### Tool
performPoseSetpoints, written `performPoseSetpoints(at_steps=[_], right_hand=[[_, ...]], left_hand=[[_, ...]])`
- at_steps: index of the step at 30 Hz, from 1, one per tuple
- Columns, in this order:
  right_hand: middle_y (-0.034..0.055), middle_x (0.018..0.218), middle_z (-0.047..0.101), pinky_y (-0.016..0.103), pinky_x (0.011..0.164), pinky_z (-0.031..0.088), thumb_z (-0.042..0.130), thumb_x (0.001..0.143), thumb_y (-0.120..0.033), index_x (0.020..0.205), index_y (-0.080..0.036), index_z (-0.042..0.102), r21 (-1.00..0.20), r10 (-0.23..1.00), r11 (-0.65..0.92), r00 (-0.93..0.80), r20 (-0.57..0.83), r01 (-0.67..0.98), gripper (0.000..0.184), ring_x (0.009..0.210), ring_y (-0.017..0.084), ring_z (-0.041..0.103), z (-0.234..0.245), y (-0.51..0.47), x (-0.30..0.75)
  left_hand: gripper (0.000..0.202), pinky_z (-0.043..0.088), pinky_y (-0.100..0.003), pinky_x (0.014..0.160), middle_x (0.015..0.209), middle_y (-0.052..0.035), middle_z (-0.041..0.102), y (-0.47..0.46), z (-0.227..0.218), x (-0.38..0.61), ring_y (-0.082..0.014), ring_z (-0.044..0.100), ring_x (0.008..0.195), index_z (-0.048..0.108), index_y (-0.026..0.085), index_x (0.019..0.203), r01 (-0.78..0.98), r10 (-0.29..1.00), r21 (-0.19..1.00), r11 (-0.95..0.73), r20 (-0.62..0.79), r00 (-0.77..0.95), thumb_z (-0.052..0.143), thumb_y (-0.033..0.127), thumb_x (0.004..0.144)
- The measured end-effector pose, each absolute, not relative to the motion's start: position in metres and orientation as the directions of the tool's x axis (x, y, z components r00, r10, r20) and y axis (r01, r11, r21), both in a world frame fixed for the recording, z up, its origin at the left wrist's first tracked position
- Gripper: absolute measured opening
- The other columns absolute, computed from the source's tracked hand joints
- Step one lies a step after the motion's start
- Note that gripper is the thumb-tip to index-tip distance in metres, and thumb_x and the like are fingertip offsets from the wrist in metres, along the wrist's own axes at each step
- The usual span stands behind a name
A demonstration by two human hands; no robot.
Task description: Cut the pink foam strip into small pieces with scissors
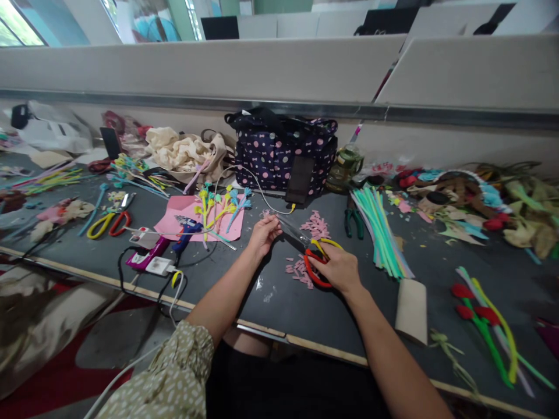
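Note:
My right hand [338,267] is wrapped round the red and yellow handles of a pair of scissors [311,270], whose blades point up and left. Close to the blade end, my left hand [264,235] is closed in a pinch. Something thin and see-through seems to run between its fingertips and the scissors, but blur hides what it is. Small pink cut pieces [315,226] lie in a pile beyond the scissors, and more pink pieces [297,272] are scattered beneath them.
A dotted bag [266,154] stands at the back with a phone [300,179] leaning on it. Dark green pliers [353,218], pipe cleaners [379,233] and a cardboard tube [411,311] lie to the right. Glue guns [148,256], cables and other scissors [109,222] are left.

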State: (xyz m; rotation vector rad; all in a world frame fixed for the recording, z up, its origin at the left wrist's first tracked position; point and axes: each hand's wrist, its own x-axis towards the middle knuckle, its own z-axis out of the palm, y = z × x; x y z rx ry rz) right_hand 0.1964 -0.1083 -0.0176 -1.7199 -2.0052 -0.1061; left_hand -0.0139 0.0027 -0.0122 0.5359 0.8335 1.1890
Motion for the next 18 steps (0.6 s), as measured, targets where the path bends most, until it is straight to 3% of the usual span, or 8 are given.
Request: performPoseSetpoints(at_steps=[18], right_hand=[[0.0078,0.107,0.073,0.031,0.075,0.05,0.058,0.086,-0.049,0.109,-0.022,0.07,-0.288,0.925,0.207,-0.092,0.368,0.935,0.038,0.091,0.022,0.068,-0.0166,-0.109,0.1976]], left_hand=[[0.02,0.052,-0.019,0.057,0.063,0.0008,0.062,0.0008,-0.0097,-0.0133,-0.0079,0.06,0.055,0.063,0.013,0.079,-0.591,0.943,0.738,0.327,-0.298,0.149,0.079,0.013,0.066]])
